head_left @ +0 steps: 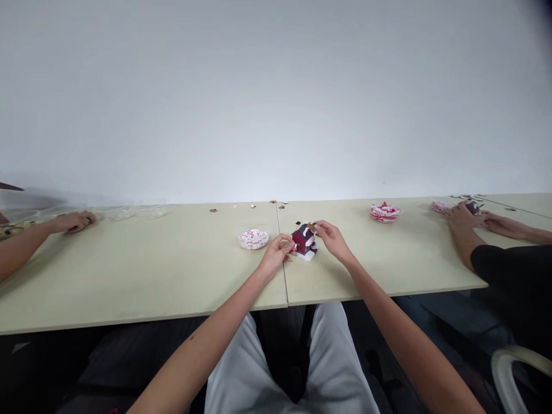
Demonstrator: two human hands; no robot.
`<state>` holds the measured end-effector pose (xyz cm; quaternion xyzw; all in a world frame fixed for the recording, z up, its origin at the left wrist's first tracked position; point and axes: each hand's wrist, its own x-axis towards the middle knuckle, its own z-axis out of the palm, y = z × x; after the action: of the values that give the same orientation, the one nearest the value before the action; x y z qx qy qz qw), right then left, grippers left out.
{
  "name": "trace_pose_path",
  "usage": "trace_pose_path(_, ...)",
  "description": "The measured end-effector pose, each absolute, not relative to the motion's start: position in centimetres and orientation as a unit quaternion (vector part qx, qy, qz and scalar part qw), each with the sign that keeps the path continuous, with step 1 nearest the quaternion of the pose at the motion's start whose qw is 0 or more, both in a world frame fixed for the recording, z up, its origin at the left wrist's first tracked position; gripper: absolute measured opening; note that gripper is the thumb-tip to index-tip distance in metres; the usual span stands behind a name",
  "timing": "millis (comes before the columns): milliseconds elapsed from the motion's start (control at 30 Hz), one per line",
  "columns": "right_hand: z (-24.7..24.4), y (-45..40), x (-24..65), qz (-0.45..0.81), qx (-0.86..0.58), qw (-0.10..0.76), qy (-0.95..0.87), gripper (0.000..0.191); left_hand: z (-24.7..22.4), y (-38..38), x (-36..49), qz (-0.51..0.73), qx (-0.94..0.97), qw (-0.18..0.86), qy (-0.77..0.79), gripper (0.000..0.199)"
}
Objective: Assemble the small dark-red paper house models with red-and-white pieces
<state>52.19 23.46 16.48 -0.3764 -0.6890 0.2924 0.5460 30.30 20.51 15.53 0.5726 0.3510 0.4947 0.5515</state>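
A small toy house (303, 240) with dark red walls, a dark roof and a white base stands at the table seam in front of me. My left hand (277, 253) is closed at its left side, fingertips pinching the edge beside a small red-and-white bit. At the roof's right side my right hand (331, 237) pinches a small brown piece (311, 227) between thumb and finger. White and striped trim shows on the roof and the right wall. Just left of the house sits a white bowl-shaped holder (254, 239) with red markings.
Small loose pieces (282, 205) lie along the table's back edge (241, 208) near the wall. A red-and-white striped bowl (385, 212) stands to the right. Another person's hand (75, 221) is by clear plastic packs (121, 214) at left; a co-worker's hands (463, 217) hold a similar object at right.
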Motion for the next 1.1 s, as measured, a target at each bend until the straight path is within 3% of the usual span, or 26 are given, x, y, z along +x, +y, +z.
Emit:
trace_pose_path(233, 16.3, 19.9, 51.3, 0.193, -0.428, 0.557, -0.686, 0.040, 15.2, 20.8, 30.4, 0.496, 0.592, 0.539, 0.335, 0.034)
trace_pose_path(600, 15.3, 18.8, 50.8, 0.177, -0.434, 0.568, -0.677, 0.037, 15.0, 20.9, 30.5, 0.510, 0.572, 0.559, 0.315, 0.034)
trace_pose_path(967, 16.1, 19.5, 51.5, 0.179, -0.392, 0.538, -0.724, 0.038, 15.6, 21.0, 30.1, 0.487, 0.561, 0.586, 0.322, 0.050)
trace_pose_path(1100, 16.0, 19.7, 51.2, 0.177, -0.394, 0.554, -0.712, 0.036, 15.5, 21.0, 29.9, 0.488, 0.561, 0.593, 0.308, 0.044)
